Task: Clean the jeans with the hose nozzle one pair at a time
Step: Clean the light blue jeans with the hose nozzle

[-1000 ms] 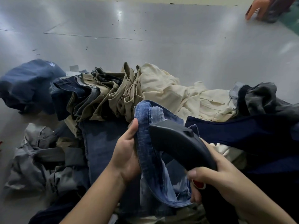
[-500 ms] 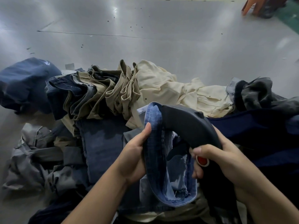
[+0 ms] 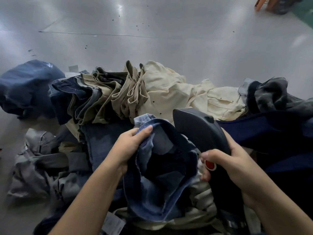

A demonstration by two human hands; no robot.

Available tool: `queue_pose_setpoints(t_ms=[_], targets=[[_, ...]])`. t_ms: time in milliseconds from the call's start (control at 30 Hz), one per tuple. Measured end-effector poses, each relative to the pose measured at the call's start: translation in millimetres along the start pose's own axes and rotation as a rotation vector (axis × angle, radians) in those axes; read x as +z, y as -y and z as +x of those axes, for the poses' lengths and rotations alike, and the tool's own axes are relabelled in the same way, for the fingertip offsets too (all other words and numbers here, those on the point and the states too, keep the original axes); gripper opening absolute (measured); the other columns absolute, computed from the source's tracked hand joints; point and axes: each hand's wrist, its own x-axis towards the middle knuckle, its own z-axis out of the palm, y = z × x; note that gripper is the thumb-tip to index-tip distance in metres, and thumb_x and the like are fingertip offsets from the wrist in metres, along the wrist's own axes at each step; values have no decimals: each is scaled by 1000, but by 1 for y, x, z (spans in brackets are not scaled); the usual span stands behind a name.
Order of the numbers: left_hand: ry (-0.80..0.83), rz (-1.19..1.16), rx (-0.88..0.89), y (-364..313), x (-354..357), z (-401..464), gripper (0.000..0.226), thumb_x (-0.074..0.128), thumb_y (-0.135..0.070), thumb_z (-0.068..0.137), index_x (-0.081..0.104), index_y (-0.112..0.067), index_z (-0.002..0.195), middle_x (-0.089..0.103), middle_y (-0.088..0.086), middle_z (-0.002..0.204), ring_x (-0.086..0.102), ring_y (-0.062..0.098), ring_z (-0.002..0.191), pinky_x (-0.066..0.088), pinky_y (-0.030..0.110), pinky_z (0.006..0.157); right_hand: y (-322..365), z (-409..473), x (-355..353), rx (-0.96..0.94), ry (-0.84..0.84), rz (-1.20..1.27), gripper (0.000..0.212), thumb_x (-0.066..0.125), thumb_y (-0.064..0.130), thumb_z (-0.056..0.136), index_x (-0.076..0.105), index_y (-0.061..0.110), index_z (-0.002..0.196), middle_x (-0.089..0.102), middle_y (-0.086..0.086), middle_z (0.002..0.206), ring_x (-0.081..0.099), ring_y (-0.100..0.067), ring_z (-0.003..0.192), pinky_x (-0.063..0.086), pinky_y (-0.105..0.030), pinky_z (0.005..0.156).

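Now left hand point(image 3: 130, 146) pinches the jeans point(image 3: 157, 180) hem, holding the leg open at the pile's near edge. Right hand point(image 3: 225, 161) grips the nozzle point(image 3: 198, 129); earlier inside the leg, its tip is now out, just right.

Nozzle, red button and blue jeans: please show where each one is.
Nozzle point(image 3: 199, 129), head view, on its dark upper body.
Red button point(image 3: 210, 165), head view, on its centre.
Blue jeans point(image 3: 152, 200), head view, on the lower fold.
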Motion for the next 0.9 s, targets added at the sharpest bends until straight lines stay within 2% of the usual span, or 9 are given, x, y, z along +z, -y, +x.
queue_pose_setpoints(t_ms=[67,133,267,400,500,567,700,833,900], targets=[[-46,15,118,0,2,1,17,63,-22,89,74,-10,84,74,13,84,68,19,74,55,24,62,-1,-4,1,22,3,-19,60,70,21,62,58,42,117,57,-7,57,59,-26,48,52,-32,53],[-36,-72,162,-2,3,2,24,58,-20,92,75,-17,76,74,6,81,69,15,73,55,22,61,0,-6,3,33,10,-26,59,67,17,66,57,43,118,57,-7,57,59,-26,48,53,-32,55],[22,-197,150,-4,9,-1,23,48,-21,97,67,-11,89,74,5,85,70,13,78,58,25,71,6,-12,6,22,45,-22,54,63,12,68,61,48,108,55,-6,52,58,-24,47,50,-25,52],[4,-166,99,-4,14,-3,16,48,-18,98,57,-10,87,71,3,73,67,11,64,56,22,58,8,-18,13,7,129,-5,55,62,10,67,62,53,102,58,-1,52,59,-21,46,48,-23,49],[-21,-216,79,-4,15,-2,18,47,-17,98,59,-9,88,71,5,75,68,12,64,57,23,59,-2,-23,22,-6,170,-36,64,62,8,67,59,59,106,67,6,61,63,-8,53,47,-17,52],[-3,-254,54,-4,15,-2,20,45,-18,99,61,-7,96,72,9,84,69,15,70,59,27,63,-9,-27,29,-24,185,-90,71,63,8,67,55,66,107,71,15,73,66,1,66,48,-13,60],[5,-347,-88,-7,17,-7,34,42,-25,101,67,-3,106,71,18,101,70,25,83,60,36,71,-16,-31,37,-77,114,-178,75,62,10,69,45,58,124,65,25,116,62,5,108,47,-9,82],[53,-487,-157,-10,16,-8,50,41,-31,100,79,-8,76,74,13,85,73,22,72,58,33,54,-15,-31,33,-69,108,-201,74,62,12,68,47,67,116,69,23,109,67,4,90,49,-10,71],[62,-524,-159,-9,15,-9,51,42,-32,100,79,-8,75,75,12,85,73,22,73,58,33,54,-14,-32,33,-56,138,-189,73,62,11,69,48,67,115,72,19,96,69,-2,76,51,-15,65]])
